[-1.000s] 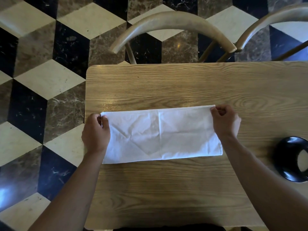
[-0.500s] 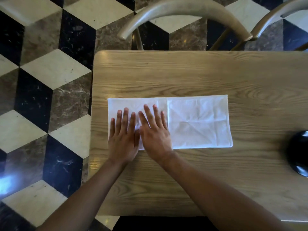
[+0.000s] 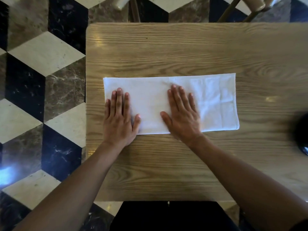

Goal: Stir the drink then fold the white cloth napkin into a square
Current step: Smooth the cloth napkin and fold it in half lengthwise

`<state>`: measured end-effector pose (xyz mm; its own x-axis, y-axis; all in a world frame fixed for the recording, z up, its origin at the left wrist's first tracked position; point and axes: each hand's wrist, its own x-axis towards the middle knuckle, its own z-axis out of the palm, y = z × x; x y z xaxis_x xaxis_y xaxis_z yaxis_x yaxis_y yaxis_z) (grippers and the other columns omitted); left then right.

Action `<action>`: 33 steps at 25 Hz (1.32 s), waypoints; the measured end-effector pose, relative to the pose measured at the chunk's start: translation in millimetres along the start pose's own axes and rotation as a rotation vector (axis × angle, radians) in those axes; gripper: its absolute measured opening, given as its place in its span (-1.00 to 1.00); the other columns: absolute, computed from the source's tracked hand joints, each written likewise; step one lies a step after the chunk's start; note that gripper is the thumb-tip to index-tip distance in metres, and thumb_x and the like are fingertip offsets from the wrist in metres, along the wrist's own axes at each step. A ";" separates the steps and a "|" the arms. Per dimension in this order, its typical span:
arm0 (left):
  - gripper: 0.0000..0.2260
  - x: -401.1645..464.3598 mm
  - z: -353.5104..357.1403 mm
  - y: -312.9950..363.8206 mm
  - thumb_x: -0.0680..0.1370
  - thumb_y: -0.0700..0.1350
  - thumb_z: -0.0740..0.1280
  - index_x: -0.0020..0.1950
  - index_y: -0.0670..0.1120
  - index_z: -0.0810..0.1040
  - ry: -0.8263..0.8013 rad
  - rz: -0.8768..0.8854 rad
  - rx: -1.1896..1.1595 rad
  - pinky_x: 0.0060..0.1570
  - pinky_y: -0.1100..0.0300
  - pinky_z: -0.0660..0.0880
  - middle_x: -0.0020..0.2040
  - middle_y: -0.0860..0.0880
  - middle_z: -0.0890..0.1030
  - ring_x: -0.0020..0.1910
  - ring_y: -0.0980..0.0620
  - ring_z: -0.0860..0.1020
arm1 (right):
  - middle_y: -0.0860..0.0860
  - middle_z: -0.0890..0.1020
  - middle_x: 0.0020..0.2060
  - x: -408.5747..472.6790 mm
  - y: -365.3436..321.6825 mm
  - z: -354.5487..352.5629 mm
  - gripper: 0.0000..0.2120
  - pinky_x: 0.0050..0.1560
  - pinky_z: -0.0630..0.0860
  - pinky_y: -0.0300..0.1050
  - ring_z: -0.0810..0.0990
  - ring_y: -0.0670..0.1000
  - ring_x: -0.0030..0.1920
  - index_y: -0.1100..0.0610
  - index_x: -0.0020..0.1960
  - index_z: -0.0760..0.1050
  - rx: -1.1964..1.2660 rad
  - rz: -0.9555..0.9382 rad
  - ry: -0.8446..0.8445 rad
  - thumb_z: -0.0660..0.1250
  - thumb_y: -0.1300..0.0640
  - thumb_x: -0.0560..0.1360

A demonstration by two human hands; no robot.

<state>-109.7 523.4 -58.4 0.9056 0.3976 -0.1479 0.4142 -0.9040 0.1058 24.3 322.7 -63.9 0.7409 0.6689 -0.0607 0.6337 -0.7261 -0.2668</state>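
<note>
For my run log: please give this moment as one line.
step: smoothing fold | napkin: long rectangle, not square | left hand, right hand: flat on it

The white cloth napkin [image 3: 170, 104] lies flat on the wooden surface [image 3: 166, 52], folded into a long rectangle with its long sides running left to right. It sits about midway between the far and near edges of the surface; its left short end is near the left edge. The far long edge tilts slightly, higher on the right. Faint crease lines cross the right part, one upright and one level, and a narrow hem shows along the right end and near-right corner. The cloth looks smooth and pressed down across its left and middle parts. The drink shows only as a dark blurred shape [image 3: 301, 130] at the surface's right edge, well apart from the napkin.
</note>
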 end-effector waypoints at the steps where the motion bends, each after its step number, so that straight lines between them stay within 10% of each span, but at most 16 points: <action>1: -0.28 -0.3 -0.8 0.1 0.65 0.18 0.07 0.68 -0.18 -0.05 0.000 0.001 0.000 0.64 -0.18 -0.05 0.69 -0.23 -0.03 0.68 -0.18 -0.08 | 0.10 0.14 0.64 -5.9 20.9 -5.3 -0.27 0.60 0.06 0.19 0.07 0.10 0.64 0.17 0.64 0.11 -0.016 0.018 -0.007 0.09 -0.25 0.63; 8: -0.29 -0.4 -1.2 0.1 0.65 0.20 0.00 0.68 -0.18 -0.05 -0.002 -0.004 0.020 0.63 -0.19 -0.01 0.69 -0.23 -0.03 0.68 -0.18 -0.07 | 0.12 0.01 0.66 -22.7 129.1 -39.6 -0.22 0.63 0.02 0.12 -0.04 0.07 0.66 0.20 0.65 -0.05 -0.127 0.083 -0.078 0.00 -0.27 0.63; 21: -0.46 35.0 -8.2 86.9 0.72 0.05 0.03 0.67 -0.11 0.12 0.034 0.241 -0.069 0.60 -0.26 0.08 0.69 -0.16 0.10 0.68 -0.18 0.03 | 0.17 0.15 0.63 19.6 11.0 -20.4 -0.39 0.63 -0.03 0.14 0.07 0.19 0.64 0.24 0.61 0.15 -0.011 -0.109 -0.010 0.10 -0.03 0.66; 33: -0.39 16.9 -3.6 -11.7 0.68 0.20 -0.05 0.69 0.00 0.02 0.011 -0.045 0.020 0.61 -0.27 -0.04 0.71 -0.09 0.02 0.69 -0.13 -0.03 | 0.16 0.03 0.65 6.1 119.9 -36.4 -0.24 0.63 -0.02 0.11 -0.03 0.12 0.65 0.24 0.64 -0.02 -0.073 0.129 -0.054 0.02 -0.23 0.63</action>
<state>-98.9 541.2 -58.6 0.8869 0.4397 -0.1414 0.4529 -0.8881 0.0792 112.9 233.9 -61.2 0.8053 0.5755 -0.1421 0.5501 -0.8149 -0.1828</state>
